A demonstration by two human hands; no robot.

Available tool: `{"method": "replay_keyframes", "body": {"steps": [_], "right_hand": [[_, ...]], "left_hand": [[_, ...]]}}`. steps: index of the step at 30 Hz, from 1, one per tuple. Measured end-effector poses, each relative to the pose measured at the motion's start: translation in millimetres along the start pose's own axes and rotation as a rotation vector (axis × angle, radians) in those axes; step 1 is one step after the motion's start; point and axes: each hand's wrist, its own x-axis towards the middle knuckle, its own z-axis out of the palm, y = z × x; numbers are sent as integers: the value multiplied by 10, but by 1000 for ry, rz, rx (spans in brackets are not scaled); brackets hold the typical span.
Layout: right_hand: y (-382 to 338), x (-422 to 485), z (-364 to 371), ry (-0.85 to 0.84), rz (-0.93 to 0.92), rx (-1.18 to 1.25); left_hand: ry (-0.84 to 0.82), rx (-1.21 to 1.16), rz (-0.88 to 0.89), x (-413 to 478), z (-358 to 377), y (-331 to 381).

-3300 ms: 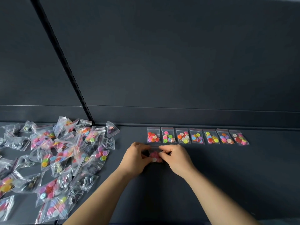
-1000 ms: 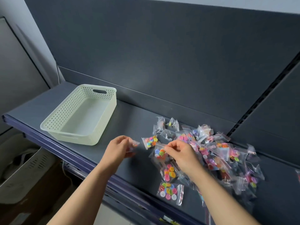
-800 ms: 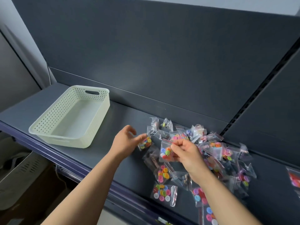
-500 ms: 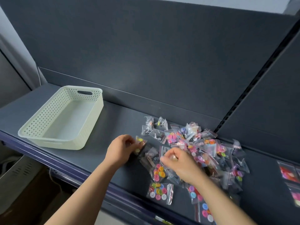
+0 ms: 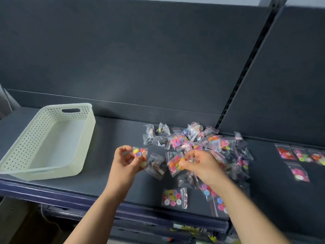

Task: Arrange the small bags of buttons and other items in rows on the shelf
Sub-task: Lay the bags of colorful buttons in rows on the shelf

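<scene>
Just left of centre, the left hand [image 5: 125, 161] pinches a bag [image 5: 140, 154] of mixed buttons between thumb and curled fingers. Right of it in the frame, the right hand [image 5: 198, 164] grips a second bag [image 5: 175, 164] of pink and yellow buttons at the near-left fringe of the pile [image 5: 202, 143]. The pile spreads from centre back toward the foot of the slotted post [image 5: 246, 67].

Bare shelf [image 5: 112, 138] lies between the pile and the basket [image 5: 17, 162] at left. A narrower bare strip separates the pile from the row [image 5: 299, 154] at the right edge. The basket stands close to the shelf's front lip [image 5: 52, 192], and the left border cuts off its near corner. A lone bag [image 5: 174, 198] lies flat just short of the lip at lower centre. Beside it, a half-hidden bag [image 5: 219, 203] goes partly under the right forearm. A single bag [image 5: 299, 173] lies below the row, nearer the lip.

The row runs out of frame at right, so its length cannot be told. Blur smears both hands and the bags they grip, and the exact finger placement on the second bag is unclear. Several bags in the pile hold dark items too small to identify. Clutter [image 5: 190, 228] under the shelf at the bottom is indistinct.
</scene>
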Motion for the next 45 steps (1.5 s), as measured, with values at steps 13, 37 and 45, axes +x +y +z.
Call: {"method": "replay_keyframes", "body": {"steps": [13, 37, 45], "right_hand": [[335, -845, -1029, 195, -12, 273], [2161, -1079, -3487, 315, 163, 278], [2309, -530, -3657, 344, 177, -58]], "left_hand": [[-719, 263, 32, -519, 1436, 180], [-672, 353, -59, -1494, 4123, -866], [-465, 451, -37, -984, 4242, -934]]}}
